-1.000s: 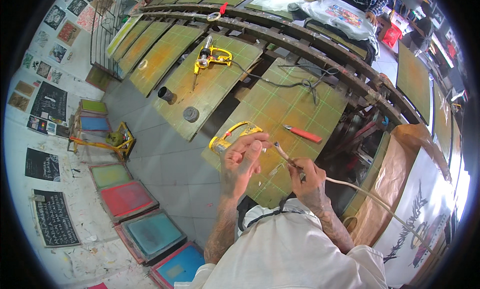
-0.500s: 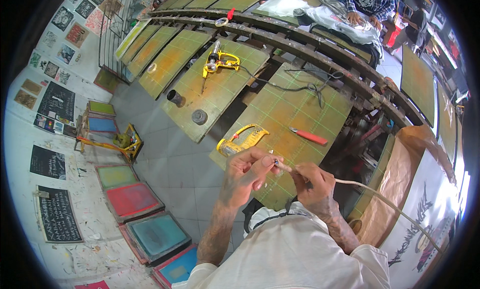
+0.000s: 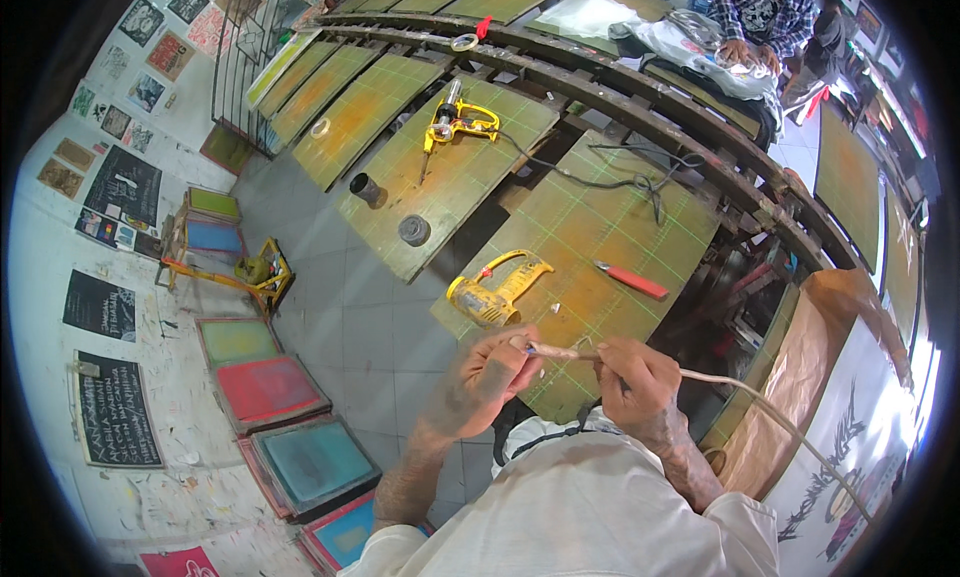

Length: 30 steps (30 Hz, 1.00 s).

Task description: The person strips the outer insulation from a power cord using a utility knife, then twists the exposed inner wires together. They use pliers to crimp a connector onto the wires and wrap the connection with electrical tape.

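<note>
My left hand [image 3: 482, 387] pinches the end of a beige cable [image 3: 739, 385], where a small bit of blue shows. My right hand [image 3: 638, 387] grips the cable a little further along. Just beyond my fingers, on a gridded board [image 3: 598, 227], lie a scuffed yellow tool housing [image 3: 488, 299] and a red-handled cutter [image 3: 637, 282]. The neighbouring board holds a yellow tool with a metal barrel [image 3: 455, 123], a dark cylinder [image 3: 364, 189] and a grey round part [image 3: 413, 230]. A black cord [image 3: 650, 185] runs from that tool across both boards.
A dark rail [image 3: 560, 67] runs behind the boards. Beyond it a co-worker [image 3: 745, 22] handles pale fabric. Coloured screen frames [image 3: 305, 457] lean on the left wall. Brown paper [image 3: 755, 432] and a printed white sheet [image 3: 835, 447] are at my right.
My left fingers have closed on the cable's tip, and the cable end now lies flatter. Both hands sit lower relative to the tools. The whole view has shifted slightly.
</note>
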Motion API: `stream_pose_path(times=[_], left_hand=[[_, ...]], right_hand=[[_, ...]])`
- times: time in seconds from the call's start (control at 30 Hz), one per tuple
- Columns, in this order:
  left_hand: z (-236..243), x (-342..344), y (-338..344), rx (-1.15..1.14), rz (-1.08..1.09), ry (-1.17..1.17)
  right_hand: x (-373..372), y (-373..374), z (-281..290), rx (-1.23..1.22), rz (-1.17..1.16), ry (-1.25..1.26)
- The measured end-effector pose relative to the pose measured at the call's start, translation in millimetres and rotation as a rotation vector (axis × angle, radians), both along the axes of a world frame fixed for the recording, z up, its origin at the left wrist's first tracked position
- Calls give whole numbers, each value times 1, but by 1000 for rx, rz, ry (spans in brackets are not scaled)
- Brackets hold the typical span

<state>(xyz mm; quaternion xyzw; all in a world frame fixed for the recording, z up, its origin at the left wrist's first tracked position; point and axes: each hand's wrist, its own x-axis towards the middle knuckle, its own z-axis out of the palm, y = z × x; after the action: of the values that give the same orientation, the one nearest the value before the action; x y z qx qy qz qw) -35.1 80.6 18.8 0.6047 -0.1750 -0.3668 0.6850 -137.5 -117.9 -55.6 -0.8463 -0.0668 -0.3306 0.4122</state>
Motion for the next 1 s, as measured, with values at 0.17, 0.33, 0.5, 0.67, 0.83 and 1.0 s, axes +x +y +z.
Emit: stream_pose_path(times=[0.17,0.33,0.5,0.67,0.83,1.0], left_hand=[[-6,-14,-18,-104,214,-34],[-11,-35,-48,-221,398,-77],[-2,-46,-54,-93,406,-214],[12,-42,-50,-92,364,-506],[14,-44,-53,-131,384,-557],[7,-47,-52,-92,390,-650]], right_hand=[[5,10,-6,64,-14,-31],[9,31,-25,528,131,9],[7,32,-28,760,312,63],[7,28,-18,687,330,59],[10,27,-17,686,357,77],[16,29,-24,781,411,97]])
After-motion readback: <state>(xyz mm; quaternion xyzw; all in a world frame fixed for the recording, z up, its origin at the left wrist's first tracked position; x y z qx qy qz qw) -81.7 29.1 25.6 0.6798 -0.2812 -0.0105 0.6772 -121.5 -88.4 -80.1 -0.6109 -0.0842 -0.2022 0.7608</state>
